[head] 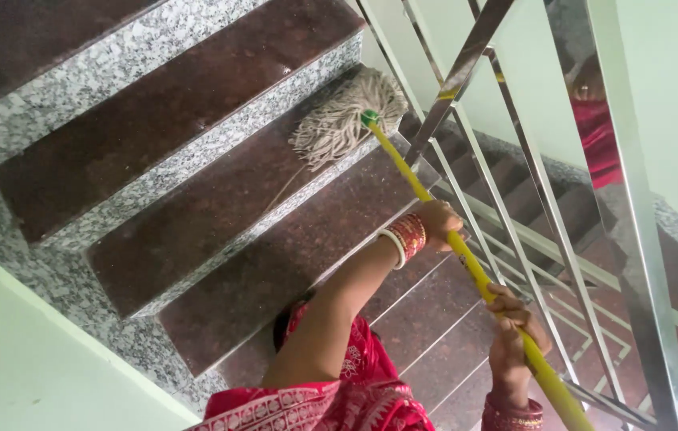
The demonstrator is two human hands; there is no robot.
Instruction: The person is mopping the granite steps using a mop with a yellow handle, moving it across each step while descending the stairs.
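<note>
A string mop with a grey-beige head point(347, 116) and a green collar rests on a dark brown stone step point(219, 199) close to the railing. Its yellow handle point(403, 168) runs down to the lower right. My left hand point(439, 223), with red and white bangles on the wrist, is closed around the handle about midway. My right hand point(514, 327) grips the handle lower down, nearer to me. Red patterned clothing point(355, 391) shows below my arms.
Brown stone steps with speckled grey granite risers point(116, 72) climb to the upper left. A stainless steel railing point(634, 239) with slanted bars runs along the right, beside the mop. A pale green wall point(20, 359) borders the stairs at lower left.
</note>
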